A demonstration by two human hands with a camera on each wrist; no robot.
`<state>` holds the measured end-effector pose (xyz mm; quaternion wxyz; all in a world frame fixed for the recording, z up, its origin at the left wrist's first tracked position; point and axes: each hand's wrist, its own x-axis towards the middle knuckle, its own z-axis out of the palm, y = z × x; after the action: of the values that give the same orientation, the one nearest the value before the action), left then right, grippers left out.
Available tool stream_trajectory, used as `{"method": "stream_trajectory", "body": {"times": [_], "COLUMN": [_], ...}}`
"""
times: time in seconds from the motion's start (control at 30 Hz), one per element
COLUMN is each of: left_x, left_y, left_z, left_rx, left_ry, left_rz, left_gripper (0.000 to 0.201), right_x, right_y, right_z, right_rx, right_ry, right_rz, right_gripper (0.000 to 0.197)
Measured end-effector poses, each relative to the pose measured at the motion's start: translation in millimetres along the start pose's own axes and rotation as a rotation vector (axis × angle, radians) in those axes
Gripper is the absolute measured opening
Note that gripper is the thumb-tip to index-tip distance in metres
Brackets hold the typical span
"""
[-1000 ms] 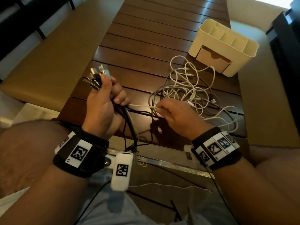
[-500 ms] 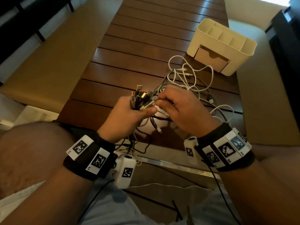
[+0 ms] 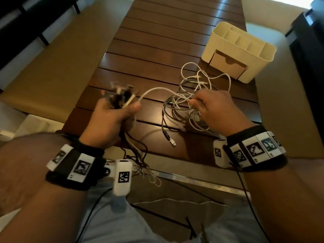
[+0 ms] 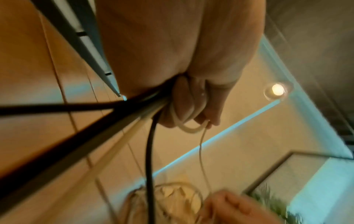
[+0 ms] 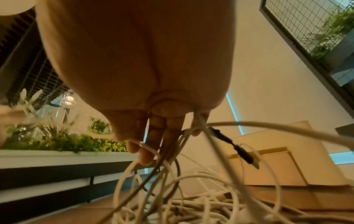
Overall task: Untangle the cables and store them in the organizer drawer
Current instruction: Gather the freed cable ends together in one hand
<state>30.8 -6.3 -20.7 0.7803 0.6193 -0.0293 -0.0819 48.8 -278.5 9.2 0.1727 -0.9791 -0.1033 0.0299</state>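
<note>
We see the fingers (image 4: 184, 104) of the left hand (image 3: 109, 123) curled tight round a bundle of cable ends (image 3: 121, 97), black and white, whose plugs stick up blurred above the fist at centre left of the head view. In the left wrist view a white cable (image 4: 189, 128) loops round those fingers, and black leads run out of the fist toward the lower left. From this fist a white strand (image 3: 157, 89) arcs across to the right hand (image 3: 217, 109), whose fingertips (image 5: 145, 157) pinch strands of the tangled cables (image 3: 185, 106); the other fingers there hang loosely curled among the loops. We cannot tell how many strands the pinch takes in. The tangle lies on the slatted wooden table (image 3: 157, 41) in the middle of the frame, partly lifted under the right hand, with a dark plug end (image 3: 169, 138) trailing toward the near edge. More thin leads hang from the left fist over that edge. At the upper right of the head view stands the cream organizer (image 3: 240, 48), near the tangle but not touching it, its drawer (image 3: 228, 66) pushed in.
</note>
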Motion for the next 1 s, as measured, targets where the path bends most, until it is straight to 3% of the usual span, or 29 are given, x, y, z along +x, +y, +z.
{"method": "stream_trajectory", "body": {"times": [0.07,0.13,0.27,0.37,0.5,0.6,0.7,0.8,0.9,1.0], "left_x": [-1.0,-2.0,0.7,-2.4,-6.1,-4.4,-2.4,-2.1,-3.1,-5.4], "left_y": [-9.0,-11.0,-12.4,-13.5,-12.4,-13.7,-14.2,-12.3,-10.9,-13.1], "left_z": [4.6,8.7,4.3,7.4,15.1,10.7,3.3,1.2,7.7,12.2], "left_rx": [0.137,0.136,0.117,0.156,0.111,0.058,-0.007,0.038,0.114,0.297], "left_ry": [-0.059,-0.107,-0.061,-0.091,-0.216,-0.162,-0.033,0.026,0.01,-0.086], "left_rz": [-0.043,-0.058,-0.086,-0.09,-0.116,-0.111,-0.133,-0.139,-0.128,-0.134], "left_gripper": [0.024,0.017,0.018,0.015,0.021,0.015,0.023,0.028,0.048,0.06], "right_x": [-1.8,-4.9,-12.4,-13.6,-11.8,-11.6,-13.4,-13.9,-14.8,-15.7], "right_y": [-9.9,-22.0,-35.0,-41.9,-45.1,-41.5,-36.1,-35.0,-39.3,-45.2], "right_z": [-2.6,-2.1,7.4,8.0,11.1,14.1,10.7,11.4,19.7,24.3], "right_rx": [0.092,0.235,0.34,0.459,0.654,0.725,0.601,0.237,-0.007,-0.02], "right_ry": [0.032,-0.009,-0.062,-0.058,-0.06,-0.055,-0.095,-0.267,-0.323,-0.26], "right_rz": [-0.04,-0.061,-0.067,-0.013,0.104,0.119,0.018,-0.159,-0.289,-0.35], "right_gripper": [0.014,0.017,0.012,0.013,0.031,0.02,0.021,0.024,0.027,0.026]}}
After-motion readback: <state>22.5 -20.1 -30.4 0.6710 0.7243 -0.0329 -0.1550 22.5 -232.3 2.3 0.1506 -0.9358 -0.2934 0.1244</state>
